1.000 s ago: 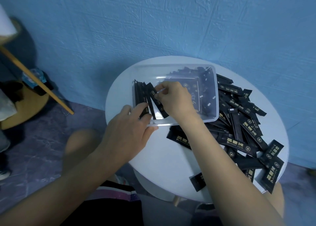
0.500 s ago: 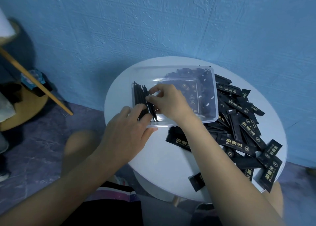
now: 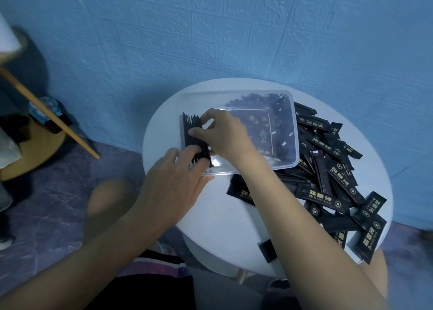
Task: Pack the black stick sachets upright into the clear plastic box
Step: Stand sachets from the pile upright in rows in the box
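Observation:
The clear plastic box (image 3: pixel 295 134) lies on the round white table (image 3: pixel 225 220). A row of black stick sachets (image 3: pixel 188 143) stands upright at the box's left end. My right hand (image 3: pixel 225 134) reaches into the box, its thumb and forefinger pinching the right side of that row. My left hand (image 3: pixel 173 185) lies over the box's near left corner, with straight fingers against the sachets' near ends and the thumb along the outside of the rim. Loose sachets (image 3: pixel 328 180) are heaped to the right of the box and partly under it.
One sachet (image 3: pixel 267 251) lies at the table's front edge, by my right forearm. A blue wall rises behind the table. To the left, a round wooden stand (image 3: pixel 39 150) with a slanted wooden pole (image 3: pixel 51 117) stands on the purple floor.
My right hand carried a tilted sachet leftward and stood it against the upright row. It now pinches the row. My left hand stayed at the box's near left corner.

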A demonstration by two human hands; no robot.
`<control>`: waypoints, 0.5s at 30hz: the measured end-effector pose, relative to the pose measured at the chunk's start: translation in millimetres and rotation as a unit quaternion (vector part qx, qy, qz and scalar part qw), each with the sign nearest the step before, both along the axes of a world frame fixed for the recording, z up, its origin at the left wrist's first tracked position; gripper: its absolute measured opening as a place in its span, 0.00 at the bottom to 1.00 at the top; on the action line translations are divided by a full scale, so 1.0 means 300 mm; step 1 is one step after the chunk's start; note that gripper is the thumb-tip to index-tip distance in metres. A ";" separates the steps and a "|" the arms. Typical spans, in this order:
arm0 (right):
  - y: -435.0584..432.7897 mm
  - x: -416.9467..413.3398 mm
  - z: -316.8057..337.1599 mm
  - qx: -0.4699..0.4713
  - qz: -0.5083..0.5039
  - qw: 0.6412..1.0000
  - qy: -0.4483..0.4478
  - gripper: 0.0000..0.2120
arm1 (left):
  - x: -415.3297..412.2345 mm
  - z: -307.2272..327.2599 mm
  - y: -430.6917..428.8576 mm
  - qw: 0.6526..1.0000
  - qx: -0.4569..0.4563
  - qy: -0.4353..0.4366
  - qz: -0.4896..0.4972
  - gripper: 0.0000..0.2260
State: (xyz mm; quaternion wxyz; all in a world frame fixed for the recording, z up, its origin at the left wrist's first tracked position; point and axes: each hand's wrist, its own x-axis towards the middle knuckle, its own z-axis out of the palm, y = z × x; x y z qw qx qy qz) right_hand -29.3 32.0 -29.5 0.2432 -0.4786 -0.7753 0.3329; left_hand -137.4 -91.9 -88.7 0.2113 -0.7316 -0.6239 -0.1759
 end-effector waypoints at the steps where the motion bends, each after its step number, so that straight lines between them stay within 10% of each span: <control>1: 0.000 0.000 -0.004 -0.004 -0.002 1.000 0.006 0.13 | -0.001 -0.003 0.001 1.000 0.001 0.001 0.001 0.19; 15: 0.008 0.067 -0.003 -0.113 0.067 0.987 0.087 0.11 | 0.001 0.041 0.009 0.999 -0.018 -0.030 -0.012 0.20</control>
